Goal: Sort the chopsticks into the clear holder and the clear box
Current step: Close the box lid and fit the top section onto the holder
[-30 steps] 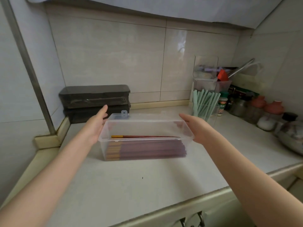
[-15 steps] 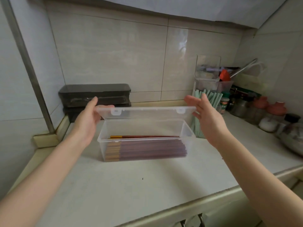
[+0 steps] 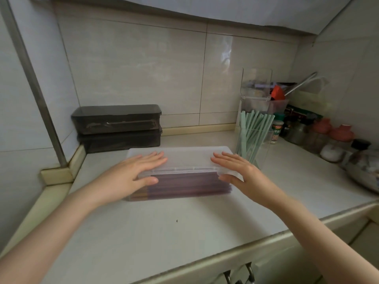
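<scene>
Lid down on the box of chopsticks, both hands flat on top.

On the pale counter (image 3: 164, 232), the clear box (image 3: 180, 197) sits mid-surface with its lid (image 3: 188, 158) now lying shut over it; half a second ago the lid stood upright, held at both ends. The left hand (image 3: 131, 173) and right hand (image 3: 244, 173) have come down onto the lid's two ends, fingers (image 3: 155, 158) straight and close together, thumbs against the front wall. Dark chopsticks (image 3: 184, 184) lie stacked lengthwise inside, as before. Two black boxes (image 3: 117, 128) stay piled at the back wall. Just right of the box stands the clear holder (image 3: 264, 152), with pale green chopsticks (image 3: 254, 128) leaning upright in it, unmoved.
</scene>
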Demonstrator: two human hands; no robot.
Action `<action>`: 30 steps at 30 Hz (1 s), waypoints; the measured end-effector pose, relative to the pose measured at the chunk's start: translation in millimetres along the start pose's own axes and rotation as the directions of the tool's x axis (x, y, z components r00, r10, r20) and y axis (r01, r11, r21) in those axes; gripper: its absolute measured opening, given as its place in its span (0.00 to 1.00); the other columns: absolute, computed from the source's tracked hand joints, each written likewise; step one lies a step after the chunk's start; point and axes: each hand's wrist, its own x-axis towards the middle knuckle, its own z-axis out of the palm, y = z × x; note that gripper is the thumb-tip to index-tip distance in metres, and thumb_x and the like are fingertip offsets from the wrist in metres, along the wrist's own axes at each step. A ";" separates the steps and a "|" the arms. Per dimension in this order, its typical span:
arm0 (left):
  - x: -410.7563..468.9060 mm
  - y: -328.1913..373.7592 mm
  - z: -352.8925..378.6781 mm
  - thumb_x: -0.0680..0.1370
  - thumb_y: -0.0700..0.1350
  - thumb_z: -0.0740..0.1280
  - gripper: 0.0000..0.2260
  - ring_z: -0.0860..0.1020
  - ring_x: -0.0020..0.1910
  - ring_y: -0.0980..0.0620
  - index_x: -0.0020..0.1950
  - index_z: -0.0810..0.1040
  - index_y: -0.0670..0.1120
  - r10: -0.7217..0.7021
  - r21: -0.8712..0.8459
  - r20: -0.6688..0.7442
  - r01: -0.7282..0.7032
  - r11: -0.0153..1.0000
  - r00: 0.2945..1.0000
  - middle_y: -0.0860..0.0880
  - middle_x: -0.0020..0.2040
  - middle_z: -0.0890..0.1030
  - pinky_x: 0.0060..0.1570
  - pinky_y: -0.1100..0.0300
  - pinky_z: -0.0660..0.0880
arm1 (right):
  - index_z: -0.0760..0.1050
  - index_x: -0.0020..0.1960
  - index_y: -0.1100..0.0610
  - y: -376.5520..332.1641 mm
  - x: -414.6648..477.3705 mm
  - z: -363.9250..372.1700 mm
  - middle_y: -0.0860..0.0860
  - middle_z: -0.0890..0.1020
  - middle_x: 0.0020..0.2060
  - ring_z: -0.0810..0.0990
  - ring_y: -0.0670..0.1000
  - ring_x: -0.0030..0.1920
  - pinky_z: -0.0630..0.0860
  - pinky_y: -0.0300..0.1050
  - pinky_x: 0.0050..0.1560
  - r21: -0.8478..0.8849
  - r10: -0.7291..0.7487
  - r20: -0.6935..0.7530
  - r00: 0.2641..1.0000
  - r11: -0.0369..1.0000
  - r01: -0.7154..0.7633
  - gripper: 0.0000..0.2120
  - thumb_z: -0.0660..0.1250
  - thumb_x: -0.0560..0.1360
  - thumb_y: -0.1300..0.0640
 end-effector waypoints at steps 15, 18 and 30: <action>2.4 6.3 2.0 0.72 0.66 0.59 0.24 0.50 0.63 0.81 0.66 0.60 0.66 -0.040 -0.036 -0.065 0.038 0.999 0.997 0.67 0.69 0.58 0.58 0.85 0.43 | 0.69 0.69 0.47 -5.3 -0.3 8.5 0.39 0.68 0.68 0.59 0.39 0.71 0.54 0.41 0.73 -0.007 -0.003 -0.103 0.995 1.000 0.003 0.21 0.65 0.77 0.54; 18.6 21.5 -13.0 0.58 0.80 0.55 0.34 0.63 0.64 0.69 0.61 0.68 0.68 -0.126 -0.273 -0.055 0.107 0.956 0.990 0.66 0.65 0.67 0.63 0.72 0.57 | 0.65 0.71 0.47 -8.0 -0.5 -5.0 0.39 0.64 0.70 0.55 0.36 0.71 0.48 0.34 0.72 0.141 0.032 -0.023 0.999 0.990 -0.028 0.23 0.62 0.76 0.48; 140.1 114.1 0.7 0.78 0.55 0.60 0.27 0.60 0.73 0.54 0.75 0.59 0.49 -0.023 -0.335 0.000 0.022 0.942 1.000 0.50 0.75 0.60 0.67 0.62 0.56 | 0.77 0.50 0.53 61.9 44.1 -65.6 0.51 0.72 0.52 0.61 0.54 0.59 0.57 0.47 0.60 -0.167 0.375 -0.355 0.856 0.876 -0.453 0.05 0.68 0.74 0.58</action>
